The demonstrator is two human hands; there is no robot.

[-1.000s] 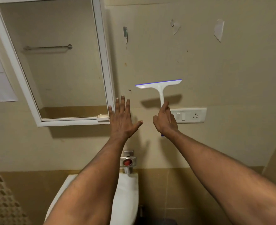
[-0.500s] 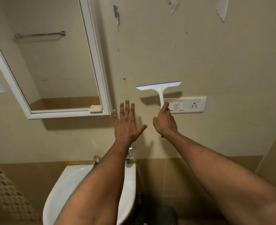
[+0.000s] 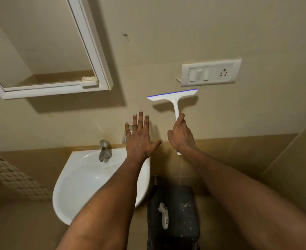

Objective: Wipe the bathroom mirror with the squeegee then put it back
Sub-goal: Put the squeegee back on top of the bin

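- Squeegee (image 3: 174, 100): held upright before the wall, blade on top and level, just below the switch plate (image 3: 210, 73); handle axis runs vertically.
- Right hand (image 3: 181, 136): closed round the handle.
- Left hand (image 3: 139, 138): empty, fingers spread wide, just left of the squeegee.
- Mirror (image 3: 46, 42): up and to the left, well apart from the blade.
- Judgement: the blade must travel up-left to reach the glass.

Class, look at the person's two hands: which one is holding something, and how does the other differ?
The right hand is closed around the handle of the white squeegee. The left hand is empty, fingers spread flat.
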